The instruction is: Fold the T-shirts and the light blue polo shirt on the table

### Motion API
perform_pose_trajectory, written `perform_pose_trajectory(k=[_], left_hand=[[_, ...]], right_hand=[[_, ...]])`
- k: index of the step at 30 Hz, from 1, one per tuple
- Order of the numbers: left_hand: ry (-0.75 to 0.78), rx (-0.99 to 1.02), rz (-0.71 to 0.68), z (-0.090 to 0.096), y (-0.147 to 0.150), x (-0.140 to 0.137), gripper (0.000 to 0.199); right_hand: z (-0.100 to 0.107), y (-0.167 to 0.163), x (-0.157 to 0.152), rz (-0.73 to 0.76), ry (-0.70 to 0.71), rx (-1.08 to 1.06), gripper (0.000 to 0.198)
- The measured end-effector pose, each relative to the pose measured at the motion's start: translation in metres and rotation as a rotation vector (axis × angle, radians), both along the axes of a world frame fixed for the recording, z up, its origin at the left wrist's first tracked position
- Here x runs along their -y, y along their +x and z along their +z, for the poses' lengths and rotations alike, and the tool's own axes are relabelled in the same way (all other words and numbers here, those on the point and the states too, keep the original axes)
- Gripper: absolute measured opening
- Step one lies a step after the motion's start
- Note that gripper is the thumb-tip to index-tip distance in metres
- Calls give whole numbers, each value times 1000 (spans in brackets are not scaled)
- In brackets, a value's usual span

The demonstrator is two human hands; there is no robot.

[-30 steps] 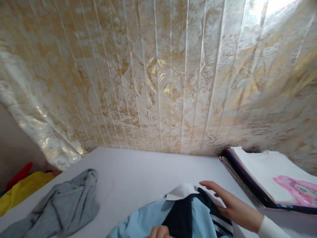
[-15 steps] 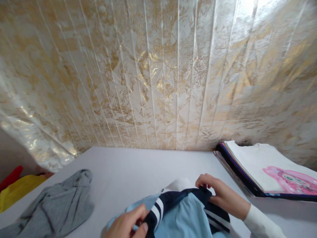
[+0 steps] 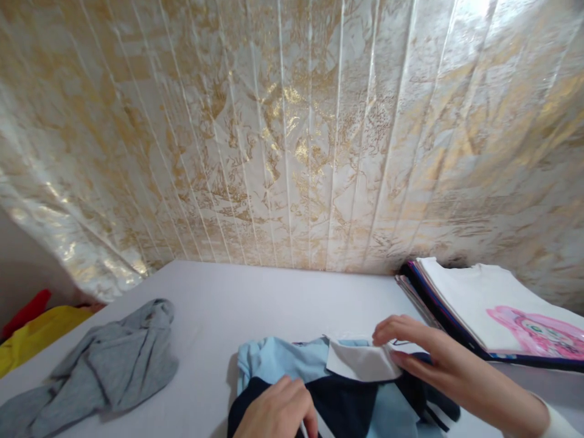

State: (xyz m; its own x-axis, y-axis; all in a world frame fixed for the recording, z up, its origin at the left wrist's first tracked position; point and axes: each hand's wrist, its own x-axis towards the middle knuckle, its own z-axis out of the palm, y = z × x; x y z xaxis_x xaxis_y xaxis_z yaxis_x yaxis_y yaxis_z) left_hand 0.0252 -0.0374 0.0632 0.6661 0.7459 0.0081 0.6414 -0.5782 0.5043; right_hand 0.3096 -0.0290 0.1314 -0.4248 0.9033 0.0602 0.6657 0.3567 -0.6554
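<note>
A light blue and navy shirt with a white collar and white stripes lies bunched on the table at the bottom centre. My right hand is at the collar's right end, its thumb in front and its fingers at the upper edge, closed on the cloth. On the navy part at the shirt's lower left, my left hand rests with bent fingers closed on the fabric; its fingertips are mostly hidden. A crumpled grey garment lies apart to the left.
At the right stands a stack of folded clothes, topped by a white shirt with a pink printed figure. Yellow cloth and red cloth show past the white table's left edge. A gold-patterned curtain hangs behind.
The shirt has been turned and laid lower, so its white collar now shows on top. My left hand has moved right; my right hand has shifted to the collar.
</note>
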Motion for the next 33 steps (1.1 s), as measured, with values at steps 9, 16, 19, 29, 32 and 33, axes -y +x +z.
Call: perform_pose_trajectory(k=[9, 16, 19, 29, 32, 33], left_hand=[[-36, 172, 150, 17, 37, -13, 26], [35, 195, 143, -2, 54, -24, 23], [33, 207, 149, -9, 56, -26, 25], [60, 261, 91, -20, 58, -25, 30], [58, 256, 103, -23, 60, -26, 22], [59, 258, 112, -24, 60, -26, 19]], right_hand=[[-47, -28, -27, -80, -173, -135, 33], [-60, -28, -35, -109, -321, -433, 40], [-69, -26, -40, -124, -388, -522, 45], [-92, -20, -48, -126, -363, -550, 31], [-92, -19, -49, -113, -397, -558, 33], [-91, -19, -49, -111, -404, -560, 34]])
